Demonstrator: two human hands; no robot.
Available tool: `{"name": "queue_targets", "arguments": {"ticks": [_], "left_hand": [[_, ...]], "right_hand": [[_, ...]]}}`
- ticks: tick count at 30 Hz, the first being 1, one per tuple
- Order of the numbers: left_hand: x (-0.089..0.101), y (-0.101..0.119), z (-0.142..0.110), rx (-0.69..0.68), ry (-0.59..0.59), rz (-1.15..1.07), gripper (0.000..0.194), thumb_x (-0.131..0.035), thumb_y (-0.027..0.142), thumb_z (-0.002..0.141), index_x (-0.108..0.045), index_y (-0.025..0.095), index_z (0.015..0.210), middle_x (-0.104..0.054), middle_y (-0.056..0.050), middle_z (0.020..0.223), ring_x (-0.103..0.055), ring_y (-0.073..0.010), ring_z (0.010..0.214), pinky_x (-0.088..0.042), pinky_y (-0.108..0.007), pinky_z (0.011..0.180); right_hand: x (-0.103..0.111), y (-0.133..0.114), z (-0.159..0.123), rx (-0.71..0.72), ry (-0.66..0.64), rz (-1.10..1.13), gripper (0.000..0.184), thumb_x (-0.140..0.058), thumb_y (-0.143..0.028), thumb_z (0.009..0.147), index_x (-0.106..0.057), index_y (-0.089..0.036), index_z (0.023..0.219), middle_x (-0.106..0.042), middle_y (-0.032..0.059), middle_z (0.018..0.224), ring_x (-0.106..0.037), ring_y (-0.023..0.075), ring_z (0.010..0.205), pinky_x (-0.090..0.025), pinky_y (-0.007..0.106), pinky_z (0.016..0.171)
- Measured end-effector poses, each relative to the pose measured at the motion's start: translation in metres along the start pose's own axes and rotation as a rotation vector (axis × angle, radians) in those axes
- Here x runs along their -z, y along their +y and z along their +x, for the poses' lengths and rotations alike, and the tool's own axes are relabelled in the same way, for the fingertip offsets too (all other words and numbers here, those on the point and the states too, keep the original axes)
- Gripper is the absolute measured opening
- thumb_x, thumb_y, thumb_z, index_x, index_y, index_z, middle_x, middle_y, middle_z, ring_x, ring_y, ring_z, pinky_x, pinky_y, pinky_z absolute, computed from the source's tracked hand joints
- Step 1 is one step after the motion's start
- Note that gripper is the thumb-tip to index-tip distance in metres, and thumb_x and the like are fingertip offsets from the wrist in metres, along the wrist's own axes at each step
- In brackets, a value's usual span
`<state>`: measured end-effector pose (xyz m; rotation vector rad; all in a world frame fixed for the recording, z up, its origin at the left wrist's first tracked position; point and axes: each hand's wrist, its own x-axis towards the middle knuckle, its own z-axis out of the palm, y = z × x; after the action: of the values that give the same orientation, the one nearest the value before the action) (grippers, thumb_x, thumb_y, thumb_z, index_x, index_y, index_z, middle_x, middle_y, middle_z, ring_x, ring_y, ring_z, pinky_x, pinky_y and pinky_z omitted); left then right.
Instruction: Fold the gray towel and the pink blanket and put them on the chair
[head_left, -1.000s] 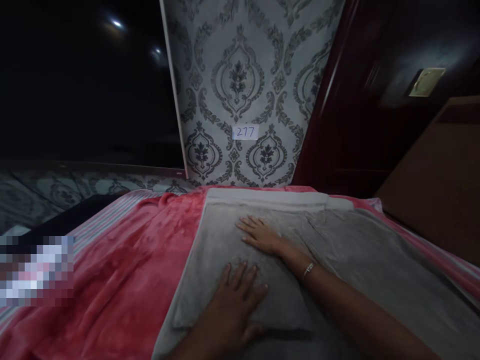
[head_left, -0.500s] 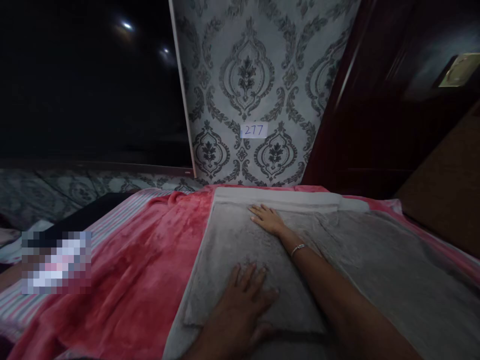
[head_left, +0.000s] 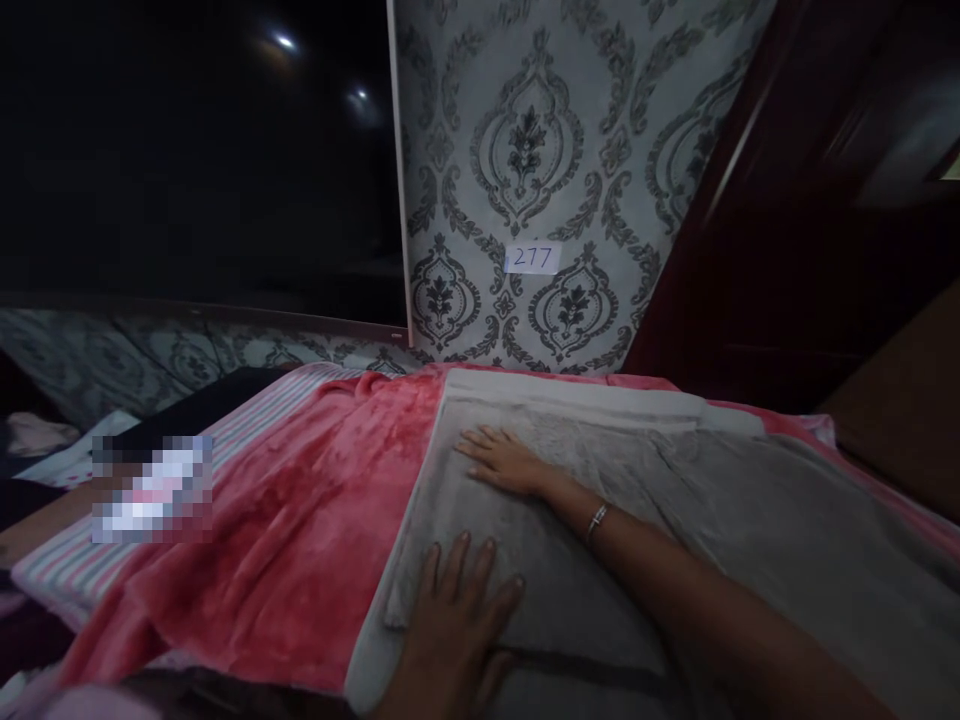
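Note:
A grey towel (head_left: 720, 520) lies spread on a red fleece blanket (head_left: 285, 520), with one part folded over on the left. My left hand (head_left: 454, 615) rests flat on the near edge of that fold, fingers apart. Farther up the fold, my right hand (head_left: 502, 462) lies flat near the towel's left edge, fingers stretched out. A thin bracelet (head_left: 596, 518) circles my right wrist. Neither hand holds anything.
A pink striped sheet (head_left: 247, 425) shows under the blanket at left. Patterned wallpaper with a paper tag reading 277 (head_left: 534, 258) stands behind the bed. A dark screen (head_left: 195, 160) fills the upper left, and dark wood panels (head_left: 825, 220) rise at right.
My right hand has slid left along the folded towel toward its left edge. My left hand has shifted slightly left and nearer. The view has panned, so everything sits further right.

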<state>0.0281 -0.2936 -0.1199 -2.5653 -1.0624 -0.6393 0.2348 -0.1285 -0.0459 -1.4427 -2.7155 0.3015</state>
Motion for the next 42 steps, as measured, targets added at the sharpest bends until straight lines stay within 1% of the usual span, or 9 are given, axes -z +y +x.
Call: {"name": "queue_targets", "arguments": {"ticks": [5,11,16,20,24,27,33,38,42], "left_hand": [[-0.013,-0.011,0.001,-0.155,0.108,0.094,0.082,-0.071,0.070,0.072,-0.048,0.042,0.145,-0.043,-0.005,0.158,-0.031,-0.0381,0.147,0.001,-0.060,0.123],[-0.020,-0.018,0.007,-0.223,0.230,0.136,0.076,-0.059,0.082,0.074,-0.054,0.043,0.139,-0.056,-0.006,0.145,-0.031,-0.0376,0.147,0.004,-0.060,0.123],[-0.014,-0.015,0.003,-0.148,0.176,0.061,0.074,-0.056,0.079,0.078,-0.050,0.044,0.144,-0.049,-0.004,0.153,-0.036,-0.0354,0.143,0.004,-0.057,0.123],[-0.007,-0.011,0.000,-0.136,0.123,0.011,0.076,-0.064,0.068,0.079,-0.045,0.041,0.148,-0.040,-0.004,0.160,-0.032,-0.0355,0.146,0.002,-0.056,0.123],[-0.006,0.000,-0.001,-0.007,0.096,-0.087,0.073,-0.076,0.049,0.074,-0.052,0.040,0.142,-0.038,-0.002,0.161,-0.030,-0.0365,0.147,-0.008,-0.059,0.122],[-0.005,0.005,0.000,0.007,0.078,-0.118,0.073,-0.078,0.038,0.070,-0.054,0.039,0.140,-0.037,-0.002,0.161,-0.029,-0.0367,0.147,-0.008,-0.059,0.122],[-0.004,0.002,0.001,-0.001,0.072,-0.130,0.071,-0.076,0.035,0.071,-0.055,0.038,0.139,-0.040,-0.001,0.160,-0.028,-0.0369,0.148,-0.010,-0.059,0.122],[-0.013,-0.001,0.001,-0.031,0.096,-0.085,0.070,-0.079,0.043,0.069,-0.058,0.040,0.136,-0.043,-0.002,0.158,-0.030,-0.0391,0.147,-0.011,-0.060,0.122],[-0.016,-0.004,0.001,-0.042,0.111,-0.086,0.068,-0.078,0.042,0.070,-0.060,0.039,0.135,-0.046,-0.002,0.157,-0.030,-0.0395,0.147,-0.012,-0.061,0.122]], "right_hand": [[0.007,0.030,0.044,-0.126,0.009,-0.007,0.061,-0.029,-0.062,0.103,-0.028,-0.038,0.159,-0.014,-0.0002,0.169,-0.011,0.0318,0.155,-0.013,0.062,0.122],[0.006,0.046,0.075,-0.248,0.021,-0.012,0.059,-0.029,-0.057,0.104,-0.029,-0.037,0.159,-0.017,-0.0005,0.168,-0.015,0.0308,0.154,-0.020,0.060,0.120],[0.012,0.042,0.079,-0.313,0.041,-0.033,0.057,-0.029,-0.054,0.105,-0.028,-0.037,0.159,-0.017,0.0013,0.168,-0.017,0.0288,0.154,-0.020,0.058,0.121],[0.013,0.015,0.069,-0.339,0.079,-0.053,0.058,-0.027,-0.052,0.106,-0.029,-0.032,0.160,-0.013,0.0071,0.169,-0.011,0.0333,0.154,-0.017,0.064,0.119],[-0.004,-0.027,0.040,-0.113,0.106,-0.055,0.064,-0.033,-0.059,0.103,-0.029,-0.029,0.160,-0.014,0.0096,0.168,-0.009,0.0304,0.155,-0.013,0.059,0.122],[-0.015,-0.045,0.025,-0.022,0.079,-0.028,0.074,-0.034,-0.065,0.101,-0.025,-0.024,0.161,-0.014,0.0133,0.168,-0.011,0.0302,0.155,-0.011,0.057,0.123],[0.000,-0.028,0.057,-0.064,-0.015,-0.017,0.063,-0.030,-0.062,0.102,-0.034,-0.032,0.158,-0.020,0.0034,0.168,-0.009,0.0336,0.155,-0.011,0.064,0.121],[0.009,-0.007,0.092,-0.107,0.005,-0.007,0.058,-0.026,-0.055,0.105,-0.033,-0.034,0.158,-0.018,0.0003,0.168,-0.012,0.0315,0.154,-0.013,0.061,0.122],[0.009,-0.001,0.103,-0.119,0.031,-0.009,0.055,-0.023,-0.050,0.107,-0.034,-0.032,0.158,-0.018,-0.0008,0.168,-0.016,0.0275,0.154,-0.014,0.054,0.124]]}}
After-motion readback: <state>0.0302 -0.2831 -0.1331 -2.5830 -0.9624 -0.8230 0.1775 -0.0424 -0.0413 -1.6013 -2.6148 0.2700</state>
